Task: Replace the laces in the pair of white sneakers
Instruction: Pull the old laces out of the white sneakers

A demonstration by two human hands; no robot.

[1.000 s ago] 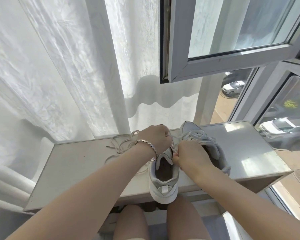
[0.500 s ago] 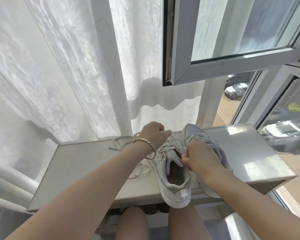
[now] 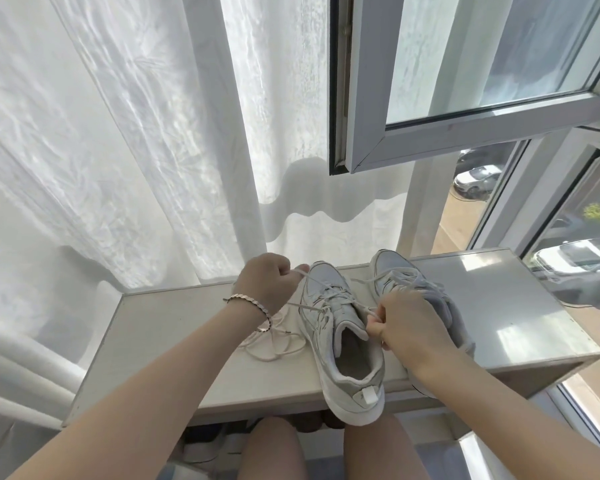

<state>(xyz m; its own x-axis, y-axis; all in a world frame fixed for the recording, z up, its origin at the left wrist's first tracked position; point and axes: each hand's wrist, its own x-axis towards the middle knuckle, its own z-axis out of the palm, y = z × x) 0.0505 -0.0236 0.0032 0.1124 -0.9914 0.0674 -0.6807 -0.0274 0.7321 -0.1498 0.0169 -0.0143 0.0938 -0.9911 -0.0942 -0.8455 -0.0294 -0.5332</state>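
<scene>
The left hand (image 3: 266, 283) and right hand (image 3: 406, 323) pinch the sneaker (image 3: 329, 327)'s lace (image 3: 314, 279).

Two sneakers stand side by side on a ledge (image 3: 174, 341) below the window. The left sneaker (image 3: 343, 344) is in the middle, its heel over the front edge, above the person's knees (image 3: 274, 445). The right sneaker (image 3: 413, 278) is just beside it and further back. A loose lace (image 3: 278, 344) lies on the ledge left of the left sneaker. The left hand (image 3: 267, 282) is above this lace, near the toe. The right hand (image 3: 406, 323) is between the sneakers, partly before the right one. Each hand holds one end of the threaded lace (image 3: 331, 295). A curtain (image 3: 118, 133) hangs behind the ledge.
</scene>
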